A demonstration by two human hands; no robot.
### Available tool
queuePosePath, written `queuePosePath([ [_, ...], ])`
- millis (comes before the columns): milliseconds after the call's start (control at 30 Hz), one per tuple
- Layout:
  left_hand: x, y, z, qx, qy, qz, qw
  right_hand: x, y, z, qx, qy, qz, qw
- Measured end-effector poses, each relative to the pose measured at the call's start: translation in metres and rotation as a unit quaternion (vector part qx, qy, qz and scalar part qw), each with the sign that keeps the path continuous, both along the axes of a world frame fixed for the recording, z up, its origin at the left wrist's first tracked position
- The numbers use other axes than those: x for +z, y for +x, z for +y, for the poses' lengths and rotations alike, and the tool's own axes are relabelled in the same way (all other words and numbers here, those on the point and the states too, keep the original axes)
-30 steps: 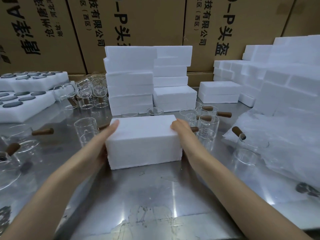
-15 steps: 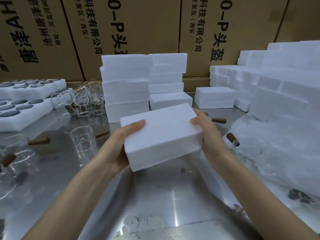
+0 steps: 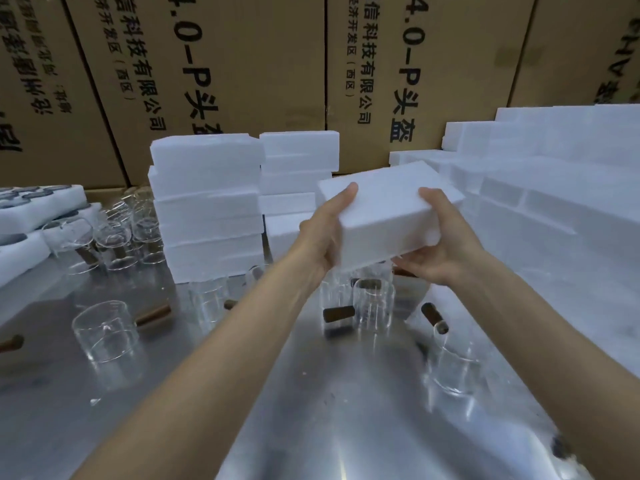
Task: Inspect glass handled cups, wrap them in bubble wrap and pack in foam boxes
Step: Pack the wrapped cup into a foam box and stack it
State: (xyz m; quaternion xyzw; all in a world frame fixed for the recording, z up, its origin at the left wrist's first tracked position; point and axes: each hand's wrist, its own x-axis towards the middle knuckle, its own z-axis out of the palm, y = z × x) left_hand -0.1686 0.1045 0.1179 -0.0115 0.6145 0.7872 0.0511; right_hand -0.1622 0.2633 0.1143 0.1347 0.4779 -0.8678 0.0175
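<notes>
At far left, foam trays (image 3: 38, 206) with dark round inserts sit beside a cluster of glass cups (image 3: 114, 237), and nearer on the steel table (image 3: 311, 427) stands a single glass handled cup (image 3: 105, 336) with its wooden handle pointing right. Behind these, two stacks of foam boxes (image 3: 207, 206) rise against the cardboard cartons (image 3: 225, 64). At centre, the left hand (image 3: 323, 237) clasps the left end of a closed foam box (image 3: 388, 216), held tilted above the table, and the right hand (image 3: 440, 251) cups its right end from below. More cups (image 3: 372, 303) stand under it. To the right lie a sheet of bubble wrap (image 3: 571, 323) and a wall of foam boxes (image 3: 554, 188). The step in hand looks like stacking a packed box; next it needs a level landing on a stack, clear of the glass below.
</notes>
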Motion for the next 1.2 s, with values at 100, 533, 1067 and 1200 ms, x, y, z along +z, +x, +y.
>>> queuePosePath([
  [100,0.0,-0.034,0.019,-0.032,-0.11,0.09,0.989,0.017,-0.043,0.017,-0.045,-0.011,-0.025,0.999],
  [533,0.0,-0.18,0.079,-0.054,-0.023,0.091,0.994,0.026,-0.19,0.063,-0.145,0.113,-0.017,0.983],
  [1067,-0.029,-0.242,0.095,-0.036,-0.049,0.058,0.996,-0.011,-0.244,0.085,-0.141,0.232,-0.04,0.962],
  [1200,-0.028,-0.242,0.096,-0.039,-0.04,0.071,0.996,-0.015,-0.25,0.086,-0.146,0.254,-0.035,0.955],
])
